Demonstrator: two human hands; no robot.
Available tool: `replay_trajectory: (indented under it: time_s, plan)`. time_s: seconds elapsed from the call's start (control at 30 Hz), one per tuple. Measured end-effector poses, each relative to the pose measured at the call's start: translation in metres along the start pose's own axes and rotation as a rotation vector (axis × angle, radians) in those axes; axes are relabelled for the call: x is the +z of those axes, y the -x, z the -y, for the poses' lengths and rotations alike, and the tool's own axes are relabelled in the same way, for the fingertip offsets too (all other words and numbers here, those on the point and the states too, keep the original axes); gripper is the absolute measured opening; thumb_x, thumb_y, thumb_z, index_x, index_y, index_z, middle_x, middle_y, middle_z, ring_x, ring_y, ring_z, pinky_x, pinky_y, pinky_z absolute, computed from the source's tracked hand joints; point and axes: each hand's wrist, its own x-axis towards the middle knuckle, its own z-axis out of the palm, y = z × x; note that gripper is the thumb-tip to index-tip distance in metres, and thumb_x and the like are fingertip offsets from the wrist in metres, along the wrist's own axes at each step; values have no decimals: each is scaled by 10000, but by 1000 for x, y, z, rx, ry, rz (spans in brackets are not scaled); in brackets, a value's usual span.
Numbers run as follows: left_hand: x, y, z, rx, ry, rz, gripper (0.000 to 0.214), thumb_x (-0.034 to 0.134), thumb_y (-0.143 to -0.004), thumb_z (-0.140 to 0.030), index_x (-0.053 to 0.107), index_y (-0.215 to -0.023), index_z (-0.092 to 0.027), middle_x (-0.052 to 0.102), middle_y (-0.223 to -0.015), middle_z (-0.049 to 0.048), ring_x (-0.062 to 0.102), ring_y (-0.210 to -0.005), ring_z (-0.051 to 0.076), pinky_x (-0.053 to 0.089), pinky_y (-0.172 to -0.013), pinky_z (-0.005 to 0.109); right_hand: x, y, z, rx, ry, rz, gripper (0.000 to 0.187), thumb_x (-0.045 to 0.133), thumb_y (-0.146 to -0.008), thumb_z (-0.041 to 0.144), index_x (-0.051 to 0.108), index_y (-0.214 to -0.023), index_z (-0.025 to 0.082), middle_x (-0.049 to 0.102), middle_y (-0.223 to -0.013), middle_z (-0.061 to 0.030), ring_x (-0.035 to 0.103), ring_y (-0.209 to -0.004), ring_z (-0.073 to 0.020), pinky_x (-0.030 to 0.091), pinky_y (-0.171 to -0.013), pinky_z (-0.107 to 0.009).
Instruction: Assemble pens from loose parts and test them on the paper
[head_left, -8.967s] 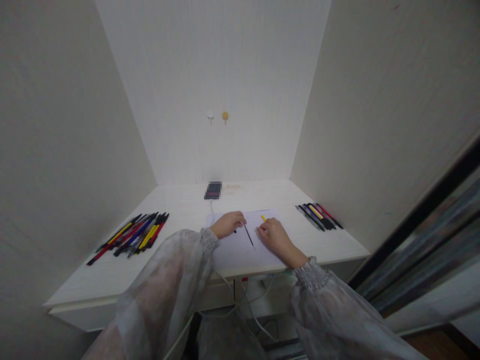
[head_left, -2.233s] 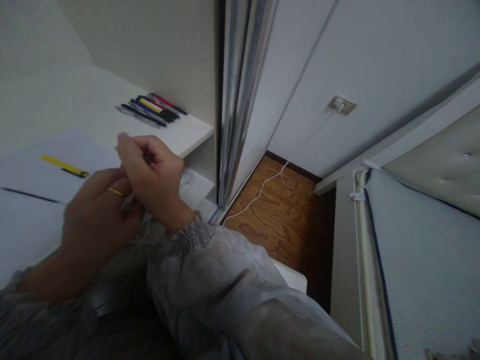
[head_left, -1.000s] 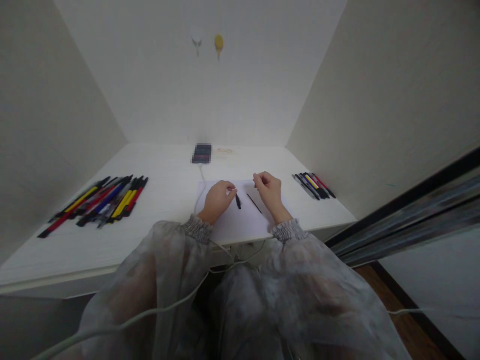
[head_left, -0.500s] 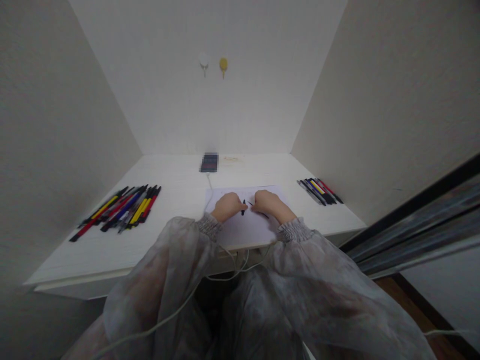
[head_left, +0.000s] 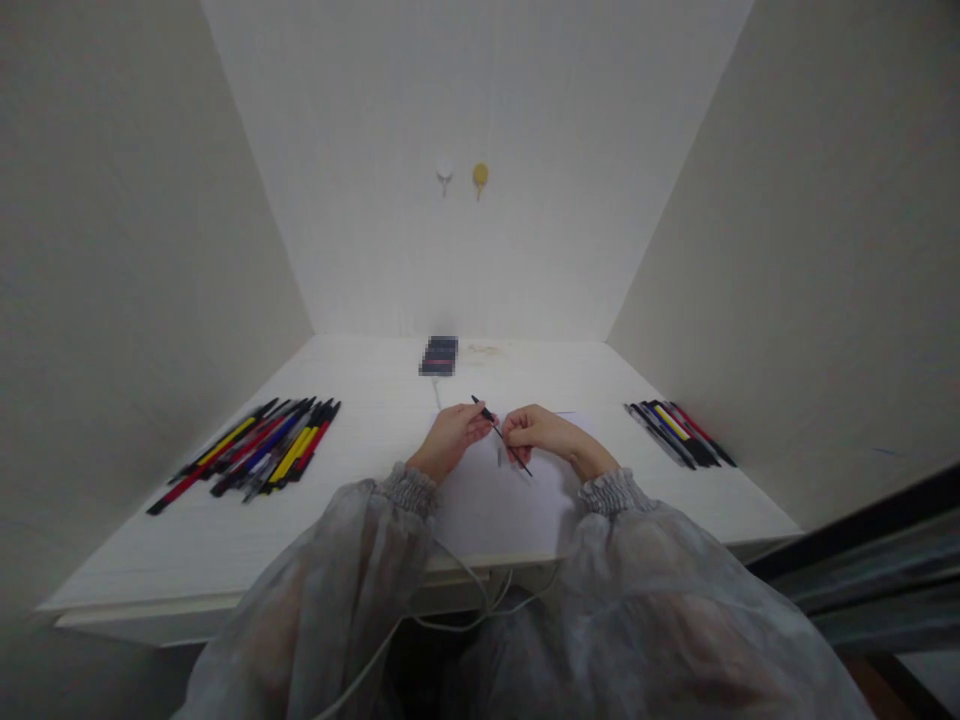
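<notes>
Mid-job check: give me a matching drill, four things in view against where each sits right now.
1 big pen pile
2 small pen row
3 thin black pen part
4 dark device

A pinched between left hand and right hand
B right side of the desk
C back of the desk, centre
D left side of the desk

Pairs: 1-D, 2-B, 3-A, 4-C

desk (head_left: 375, 420) white | paper (head_left: 510, 505) white | left pens (head_left: 255, 455) black, red, yellow, blue | thin pen (head_left: 486, 411) black | sleeves (head_left: 352, 570) grey
</notes>
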Motion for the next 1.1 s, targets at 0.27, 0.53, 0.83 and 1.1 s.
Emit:
replay_trajectory:
  time_s: [0.27,0.53,0.83,1.1]
  plan:
    - [-3,-5,5,-45,82,-12,212,435,-804,-360,515,-747,-172,636,-939,80,586,-903,157,475,-749,269,-1,-1,-8,-72,-126,-75,42,483,-616,143,523,-613,133,575,-494,18,486,-397,-62,386,-416,-170]
    - [-1,-4,3,-66,235,14,162,499,-773,-321,529,-719,-172,649,-868,73,594,-871,168,468,-779,297,-2,-2,-9,-47,-106,-78,34,485,-616,141,515,-604,132,572,-488,11,480,-386,-62,382,-397,-165]
    - [1,-6,3,-45,474,14,124,578,-723,-246,536,-675,-140,639,-733,45,604,-764,139,458,-766,269,-4,-2,-11,-72,-82,-117,40,478,-620,123,508,-600,142,544,-463,29,467,-383,-61,365,-389,-167]
    - [2,-5,3,-65,461,64,146,594,-711,-272,535,-679,-142,635,-729,44,598,-689,120,462,-726,258,-3,-3,-9,-89,-125,-179,29,506,-640,153,529,-628,139,544,-470,33,470,-388,-65,355,-395,-179]
